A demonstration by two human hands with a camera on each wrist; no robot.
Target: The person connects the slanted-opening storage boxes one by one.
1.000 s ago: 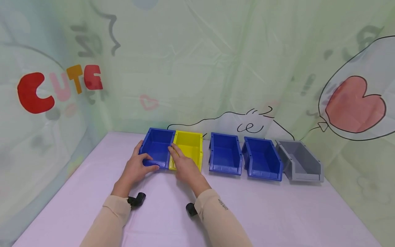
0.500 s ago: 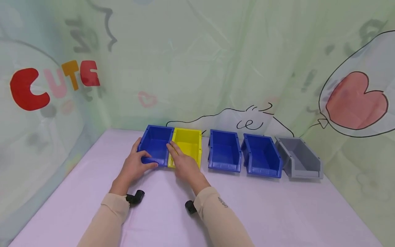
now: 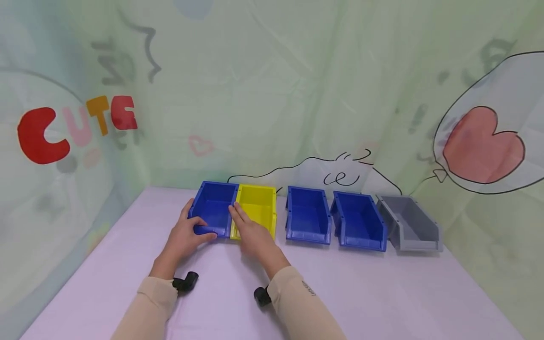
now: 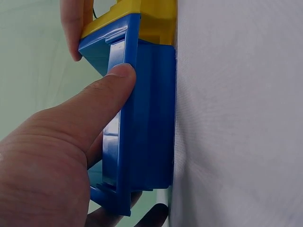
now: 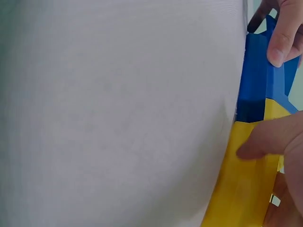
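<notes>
Currently, left hand (image 3: 184,234) gripping leftmost blue storage bin (image 3: 214,208) by front corner, thumb on front lip, right hand (image 3: 256,238) fingers straight and together, touching adjoining rims, yellow storage bin (image 3: 257,197) alongside, both on pale tablecloth (image 3: 221,307).

The left hand (image 3: 184,234) is gripping a blue bin (image 3: 215,210); the right hand (image 3: 256,239) is resting straight fingers along its border with a yellow bin (image 3: 261,210). Rightward, a second blue bin (image 3: 308,217), a third blue bin (image 3: 360,222) and a gray bin (image 3: 411,222) are standing.
</notes>
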